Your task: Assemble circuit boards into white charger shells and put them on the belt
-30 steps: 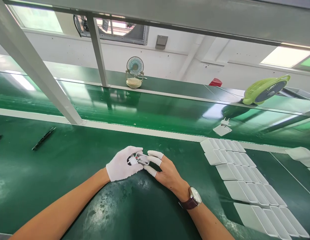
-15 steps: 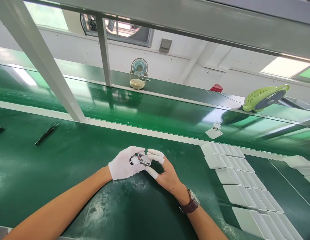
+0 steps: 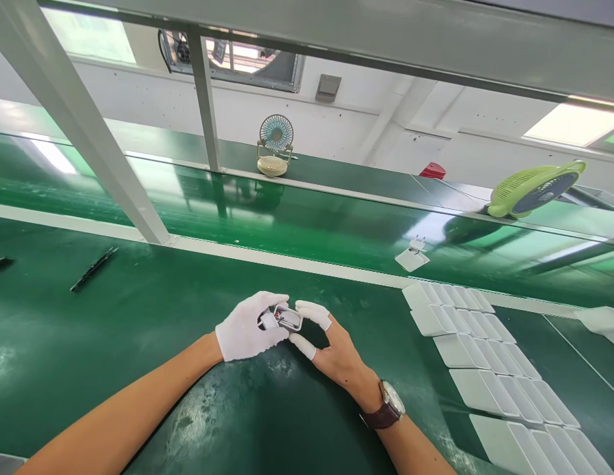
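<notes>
My left hand (image 3: 252,328), in a white glove, is closed around a small white open casing (image 3: 291,319). Inside the casing are small parts, with a bit of red and dark wiring showing; a white block (image 3: 270,320) sits at its left end, under my fingers. My right hand (image 3: 331,346) wears white covers on its thumb and fingertips and a watch on its wrist. Its thumb and fingers curve around the casing's right end and appear to touch its edges. Both hands are just above the green work surface (image 3: 267,409).
Several rows of white shells (image 3: 485,386) lie at the right. A white piece with two prongs (image 3: 412,254) is on the green belt (image 3: 307,224). A dark thin tool (image 3: 93,269) lies left. Beyond stand a small fan (image 3: 276,145), a green fan (image 3: 537,188) and a slanted post (image 3: 103,132).
The pronged white piece has moved left along the belt. My right hand has shifted slightly right and down. The casing stays in my left hand, and the view has shifted a little.
</notes>
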`<state>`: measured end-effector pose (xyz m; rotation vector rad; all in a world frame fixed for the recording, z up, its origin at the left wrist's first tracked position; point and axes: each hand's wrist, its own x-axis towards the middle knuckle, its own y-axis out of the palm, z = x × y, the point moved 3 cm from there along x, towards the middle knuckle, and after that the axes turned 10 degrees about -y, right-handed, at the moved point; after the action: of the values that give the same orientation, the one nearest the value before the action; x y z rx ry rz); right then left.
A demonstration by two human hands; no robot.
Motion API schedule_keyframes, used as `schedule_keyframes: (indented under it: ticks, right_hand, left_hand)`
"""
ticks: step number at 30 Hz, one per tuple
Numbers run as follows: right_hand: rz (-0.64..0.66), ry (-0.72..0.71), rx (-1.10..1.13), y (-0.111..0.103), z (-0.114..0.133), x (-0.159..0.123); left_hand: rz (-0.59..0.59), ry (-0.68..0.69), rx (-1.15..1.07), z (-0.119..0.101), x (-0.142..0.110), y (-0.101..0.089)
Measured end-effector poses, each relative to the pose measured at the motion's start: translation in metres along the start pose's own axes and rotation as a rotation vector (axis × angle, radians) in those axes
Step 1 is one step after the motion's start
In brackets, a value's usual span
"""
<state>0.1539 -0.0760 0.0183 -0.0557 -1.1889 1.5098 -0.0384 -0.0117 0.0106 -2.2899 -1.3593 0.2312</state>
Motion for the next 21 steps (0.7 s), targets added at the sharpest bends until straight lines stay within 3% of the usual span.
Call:
schedule_keyframes:
  ticks: [7, 21]
  right_hand:
    - [0.038, -0.061, -0.035, 0.007, 0.0, -0.001]
    - [0.088, -0.049, -0.046, 0.012, 0.006, 0.003]
  left_hand:
    - [-0.002, 0.022, 0.012, -0.002, 0.0, 0.0]
    - [0.015, -0.013, 0.023, -0.003, -0.002, 0.002]
